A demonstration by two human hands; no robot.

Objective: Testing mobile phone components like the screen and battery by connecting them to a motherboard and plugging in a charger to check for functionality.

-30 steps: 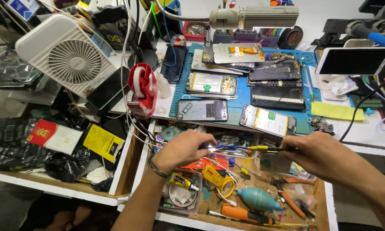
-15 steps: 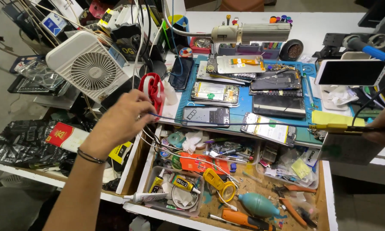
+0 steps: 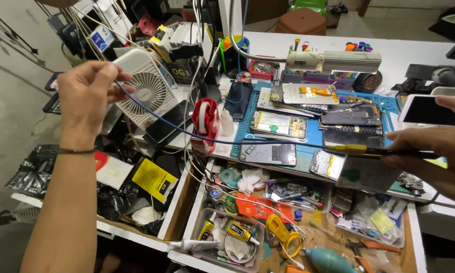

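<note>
Drawer [image 3: 419, 253], open under the worktop [image 3: 419, 55], held glue tubes [image 3: 240, 231], a yellow tape measure [image 3: 280, 233] and a teal blower bulb [image 3: 331, 260]. My left hand [image 3: 88, 98] pinched the blue cable [image 3: 187, 133]; my right hand [image 3: 435, 151] clamped its yellow-banded tool end [image 3: 356, 149], stretched taut above the blue mat [image 3: 308, 132].

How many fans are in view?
1. A white fan stands at the bench's left end, just behind the raised left hand that pinches a blue cable. The clutter behind it could hide another.
</note>
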